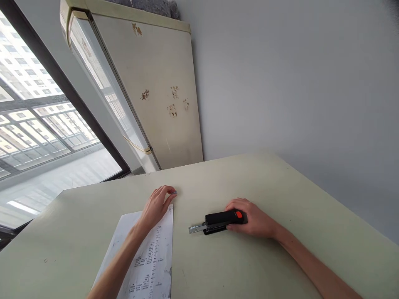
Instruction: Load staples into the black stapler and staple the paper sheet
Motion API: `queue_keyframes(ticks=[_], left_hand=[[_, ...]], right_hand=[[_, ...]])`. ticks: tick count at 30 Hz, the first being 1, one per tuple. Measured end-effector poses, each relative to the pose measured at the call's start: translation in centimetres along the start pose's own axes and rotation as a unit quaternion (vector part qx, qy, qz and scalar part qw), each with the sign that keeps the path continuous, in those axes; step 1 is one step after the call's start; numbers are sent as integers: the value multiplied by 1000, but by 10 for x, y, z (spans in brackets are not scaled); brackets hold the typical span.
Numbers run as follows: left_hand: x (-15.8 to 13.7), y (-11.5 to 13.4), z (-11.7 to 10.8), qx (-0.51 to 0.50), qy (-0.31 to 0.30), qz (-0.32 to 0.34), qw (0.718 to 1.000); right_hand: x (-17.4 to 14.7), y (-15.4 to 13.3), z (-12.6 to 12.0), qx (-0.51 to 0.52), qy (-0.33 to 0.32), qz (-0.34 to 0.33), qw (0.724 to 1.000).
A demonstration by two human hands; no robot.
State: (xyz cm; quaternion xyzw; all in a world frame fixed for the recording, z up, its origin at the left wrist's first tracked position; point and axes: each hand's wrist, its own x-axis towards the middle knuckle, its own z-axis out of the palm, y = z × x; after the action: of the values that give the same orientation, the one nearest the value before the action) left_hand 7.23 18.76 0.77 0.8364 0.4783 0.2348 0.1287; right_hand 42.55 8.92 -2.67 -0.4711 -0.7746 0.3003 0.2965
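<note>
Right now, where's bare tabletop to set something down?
Bare: tabletop left of the paper; near stretch between paper and right forearm; beyond the stapler to the far edge. Crowded: paper's far end, where left grip pinches a small piece; stapler, in right grip.

Black stapler (217,219) between the right fingers (234,204), its red button (238,214) framed by them, its silver tray (197,229) beyond their tips. Silvery-grey piece (174,192) in the left fingers (168,189). Just below those, white paper (149,272) with rows of dark print (151,251). Around all fingers, pale green tabletop (246,270); beyond them, cream fridge (165,58) with brown blotches (172,110), blue-grey wall (280,83).
</note>
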Motion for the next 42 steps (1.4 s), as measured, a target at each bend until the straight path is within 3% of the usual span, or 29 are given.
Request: queue_keyframes(ticks=[5, 9, 12, 21, 37, 42], left_hand=[[-27, 30, 0, -66, 29, -58, 996], [-54, 47, -4, -126, -13, -123, 984], [-69, 52, -7, -110, -31, -124, 986], [-86, 40, -8, -38, -62, -110, 991], [-98, 22, -22, 35, -105, -170, 979], [-97, 29, -13, 84, -65, -191, 976]], right_hand=[[0, 2, 1, -2, 0, -8, 1000], [-1, 3, 1, -6, -3, -12, 1000], [-1, 2, 1, -9, -11, -11, 1000], [-2, 1, 2, -20, -26, 2, 999], [-5, 2, 1, -16, -47, 18, 999], [-5, 1, 2, -8, -47, 27, 999]])
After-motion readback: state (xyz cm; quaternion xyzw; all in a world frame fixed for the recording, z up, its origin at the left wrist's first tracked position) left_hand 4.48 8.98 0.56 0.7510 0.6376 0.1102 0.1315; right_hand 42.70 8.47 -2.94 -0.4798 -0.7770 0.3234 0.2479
